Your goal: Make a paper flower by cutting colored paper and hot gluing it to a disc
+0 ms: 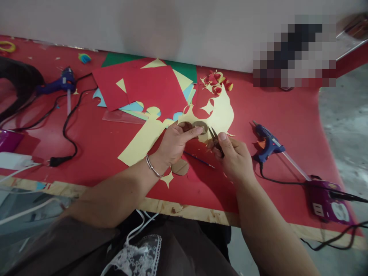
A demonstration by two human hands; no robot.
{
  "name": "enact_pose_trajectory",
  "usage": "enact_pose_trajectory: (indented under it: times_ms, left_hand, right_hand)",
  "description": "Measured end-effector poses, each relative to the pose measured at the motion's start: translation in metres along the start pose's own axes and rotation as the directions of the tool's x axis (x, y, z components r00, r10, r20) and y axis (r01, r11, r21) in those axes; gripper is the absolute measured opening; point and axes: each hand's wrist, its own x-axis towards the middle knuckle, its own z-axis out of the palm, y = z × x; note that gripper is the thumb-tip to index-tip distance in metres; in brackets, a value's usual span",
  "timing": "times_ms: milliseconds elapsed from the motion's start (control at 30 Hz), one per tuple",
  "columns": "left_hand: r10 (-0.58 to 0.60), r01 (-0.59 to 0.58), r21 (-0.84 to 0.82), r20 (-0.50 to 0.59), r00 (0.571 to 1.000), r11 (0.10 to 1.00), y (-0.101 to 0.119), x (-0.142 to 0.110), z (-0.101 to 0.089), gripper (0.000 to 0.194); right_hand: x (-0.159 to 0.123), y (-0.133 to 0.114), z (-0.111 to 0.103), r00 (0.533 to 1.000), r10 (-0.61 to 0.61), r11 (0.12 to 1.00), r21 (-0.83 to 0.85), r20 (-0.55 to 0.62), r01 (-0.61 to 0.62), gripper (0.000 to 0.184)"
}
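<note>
My left hand (179, 140) pinches a pale yellow paper sheet (222, 111) with curved cut-outs along its edge. A grey-brown disc (203, 125) lies against that sheet under my left thumb. In my right hand (234, 153) is a pair of scissors (213, 134), its blades slightly apart and pointing at the paper close to the disc. A second grey-brown disc (179, 167) rests on the red table below my left hand, beside a small star-shaped yellow scrap (167, 179). Between my hands a thin dark blue stick (199, 159) lies on the table.
Red sheets (155, 86) overlap green, blue and yellow paper at the back. One glue gun (267, 143) stands at right, cabled near a purple box (329, 201); another glue gun (64, 82) is at left. Red and yellow paper pieces (217, 81) are heaped behind. A black cable (69, 134) crosses the left side.
</note>
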Motion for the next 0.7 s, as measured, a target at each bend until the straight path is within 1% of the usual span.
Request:
enact_pose_trajectory:
  times_ms: [133, 233, 367, 433, 567, 700]
  left_hand:
    - [-0.004, 0.003, 0.018, 0.034, 0.999, 1.0, 0.002, 0.0, -0.001, 0.033]
    - [-0.032, 0.029, 0.045, 0.058, 0.998, 0.999, 0.002, 0.0, -0.001, 0.035]
    - [-0.065, 0.062, 0.06, 0.049, 0.997, 0.996, -0.001, -0.003, 0.001, 0.035]
    - [-0.074, 0.072, 0.038, 0.042, 0.996, 0.997, -0.002, -0.006, 0.004, 0.036]
    - [-0.085, 0.088, -0.032, 0.08, 0.993, 0.996, -0.005, -0.009, 0.012, 0.038]
    - [-0.076, 0.084, -0.112, 0.08, 0.994, 0.99, -0.009, -0.009, 0.013, 0.032]
  right_hand:
    - [0.0, -0.001, -0.001, 1.0, 0.001, 0.999, -0.034, 0.026, 0.0, 0.069]
    - [0.0, -0.002, -0.002, 0.999, -0.01, 0.999, -0.036, 0.035, 0.011, 0.069]
    - [-0.001, -0.004, -0.002, 1.0, -0.015, 0.999, -0.043, 0.023, 0.016, 0.07]
    - [0.0, -0.005, -0.002, 1.0, -0.018, 0.999, -0.041, 0.019, 0.019, 0.072]
    - [0.001, -0.004, -0.001, 1.0, -0.01, 1.0, -0.003, 0.009, 0.01, 0.072]
    - [0.001, -0.001, -0.002, 1.0, 0.014, 1.0, 0.016, -0.004, -0.014, 0.07]
